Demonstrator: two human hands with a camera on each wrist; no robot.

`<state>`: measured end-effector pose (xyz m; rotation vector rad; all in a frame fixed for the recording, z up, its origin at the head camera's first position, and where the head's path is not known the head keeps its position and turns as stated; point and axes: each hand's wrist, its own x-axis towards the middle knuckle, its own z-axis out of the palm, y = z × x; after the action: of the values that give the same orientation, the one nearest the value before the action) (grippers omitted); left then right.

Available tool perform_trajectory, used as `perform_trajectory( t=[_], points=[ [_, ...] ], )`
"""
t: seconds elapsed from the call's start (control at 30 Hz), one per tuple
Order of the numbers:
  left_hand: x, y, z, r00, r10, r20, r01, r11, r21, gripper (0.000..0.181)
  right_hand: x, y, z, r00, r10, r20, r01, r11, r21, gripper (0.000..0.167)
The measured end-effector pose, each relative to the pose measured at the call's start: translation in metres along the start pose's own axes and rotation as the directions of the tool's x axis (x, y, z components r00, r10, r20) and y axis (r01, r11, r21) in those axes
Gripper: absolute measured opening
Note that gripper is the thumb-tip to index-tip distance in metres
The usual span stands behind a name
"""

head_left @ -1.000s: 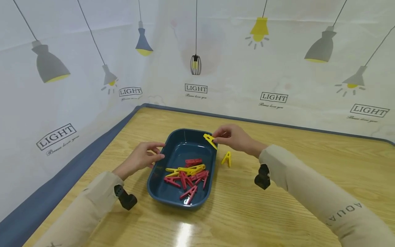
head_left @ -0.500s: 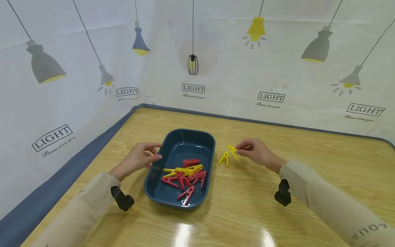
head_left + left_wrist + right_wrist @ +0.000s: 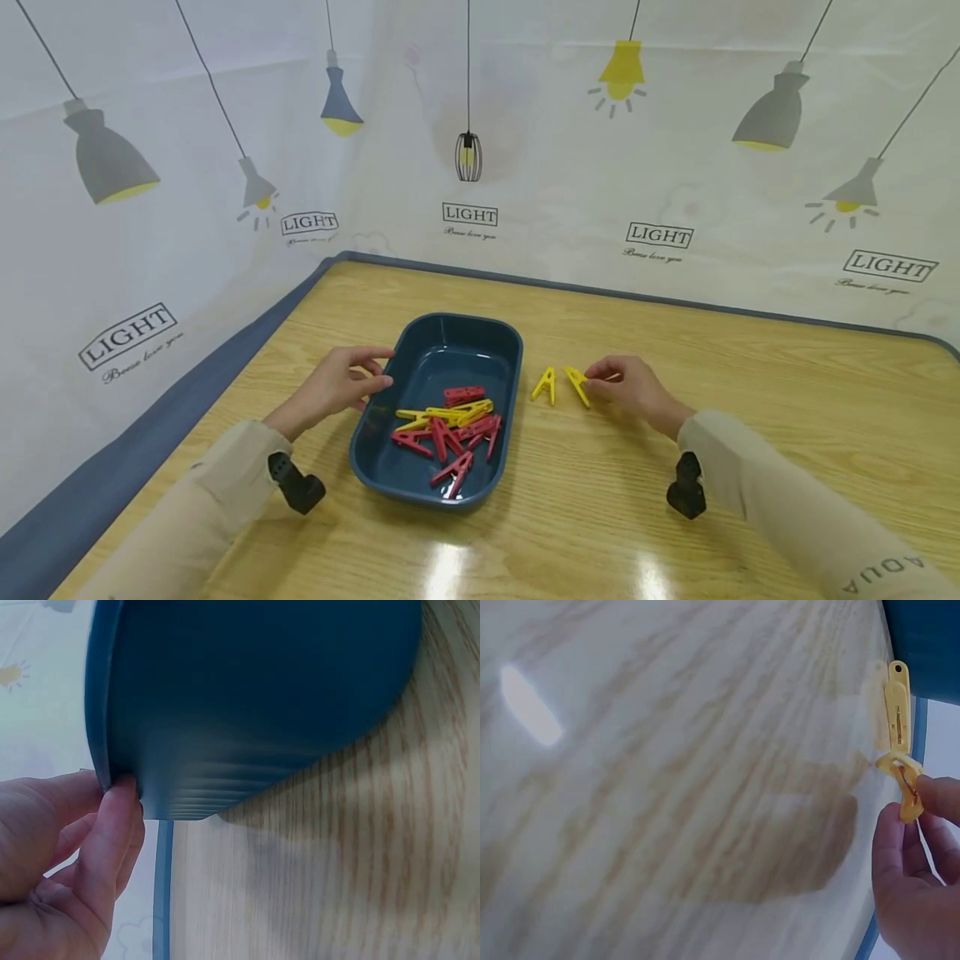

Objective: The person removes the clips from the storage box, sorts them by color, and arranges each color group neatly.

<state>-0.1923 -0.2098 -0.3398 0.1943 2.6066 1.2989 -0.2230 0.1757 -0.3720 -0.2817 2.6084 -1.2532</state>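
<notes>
In the head view, a dark blue rectangular tub (image 3: 450, 362) holds several red clothespins (image 3: 441, 437) and yellow clothespins (image 3: 457, 411) in its near half. My left hand (image 3: 333, 387) pinches the tub's left rim between thumb and fingers, as the left wrist view shows against the outer wall (image 3: 255, 682). To the right of the tub, my right hand (image 3: 633, 390) pinches a yellow clothespin (image 3: 904, 787) low at the tabletop. Another yellow clothespin (image 3: 545, 386) rests on the table between that one and the tub, its legs spread towards me.
The wooden table (image 3: 750, 417) has a dark blue border along its back edge. A white sheet (image 3: 555, 150) printed with lamps hangs behind and to the left. Each sleeved forearm carries a small black wrist camera (image 3: 686, 486).
My right hand has moved from above the tub's right rim rightward and down to the table, carrying the yellow clothespin. The left hand stays at the rim; the view shifts slightly.
</notes>
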Motion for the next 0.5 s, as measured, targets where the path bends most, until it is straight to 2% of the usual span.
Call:
perform_trajectory(
  t=[0.23,0.5],
  points=[
    [-0.0007,0.0007,-0.0005,1.000,0.008,0.001,-0.008,1.000,-0.004,0.045,-0.0017,0.0005,0.0038,0.999,0.041,-0.034,-0.042,0.998,-0.038,0.022],
    [-0.0011,0.0017,-0.0013,1.000,0.008,0.003,-0.008,1.000,-0.001,0.045,-0.0009,0.0010,0.0061,0.998,0.035,-0.058,-0.038,0.997,-0.062,0.020]
  ],
)
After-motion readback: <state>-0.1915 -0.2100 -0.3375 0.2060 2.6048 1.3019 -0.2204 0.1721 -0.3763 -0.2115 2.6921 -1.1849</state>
